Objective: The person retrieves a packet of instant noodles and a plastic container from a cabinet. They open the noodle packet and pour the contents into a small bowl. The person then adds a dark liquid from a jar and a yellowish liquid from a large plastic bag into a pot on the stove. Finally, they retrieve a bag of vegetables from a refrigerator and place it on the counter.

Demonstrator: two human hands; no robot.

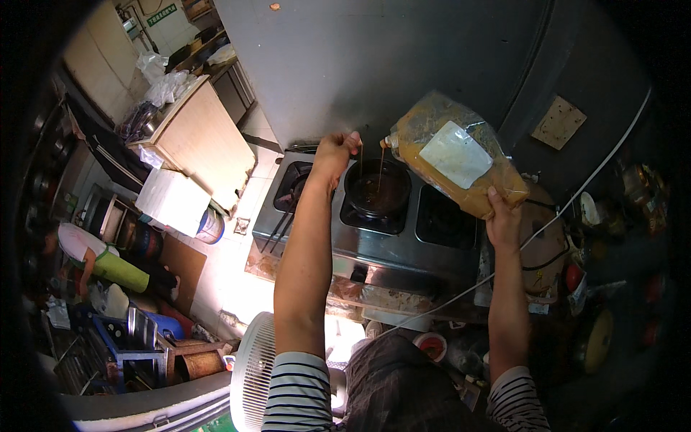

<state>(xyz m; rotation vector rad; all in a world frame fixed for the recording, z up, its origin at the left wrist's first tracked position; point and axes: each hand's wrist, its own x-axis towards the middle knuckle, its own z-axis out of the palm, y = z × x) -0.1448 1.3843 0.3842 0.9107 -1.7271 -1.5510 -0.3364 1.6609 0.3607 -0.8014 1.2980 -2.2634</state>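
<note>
A large clear plastic jug (459, 155) with a pale label and amber-brown liquid inside is tipped on its side above the stove. My right hand (503, 219) grips it near the base. From its mouth a thin dark stream (381, 169) runs down into a dark round pan (376, 205) on the middle burner. My left hand (337, 156) is raised at the pan's left, close to the jug's mouth, its fingers pinched together. What they hold is too small to make out; a thin yellowish strand hangs just below the thumb.
The steel stove (338, 252) has burners left and right of the pan, with two dark thin rods (279, 232) at left. A grey wall panel (374, 72) rises behind. A white fan (253, 371) stands near my left arm. Another person (90, 248) bends at far left. A white cable crosses at right.
</note>
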